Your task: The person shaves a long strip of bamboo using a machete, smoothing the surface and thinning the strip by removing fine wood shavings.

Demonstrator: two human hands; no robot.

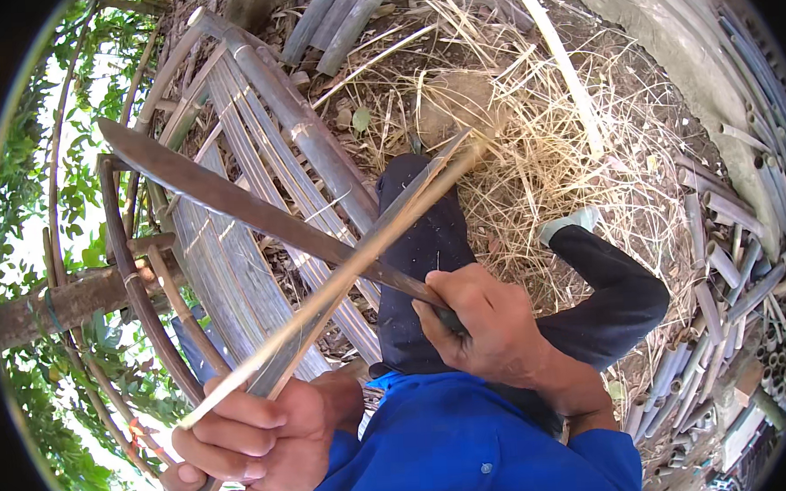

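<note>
Slim pale bamboo strip (326,295), grey strip (290,350) behind gripped in left fingers (234,434), right fingers (437,334) gripping machete (272,221)

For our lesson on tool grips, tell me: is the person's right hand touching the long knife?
Touching. The head view shows the right hand curled around the lower end of the long knife.

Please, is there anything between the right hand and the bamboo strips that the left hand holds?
Only the long knife, which the right hand itself grips: its blade reaches out and crosses the bamboo strips ahead of the left hand. Nothing else visible stands between.
</note>
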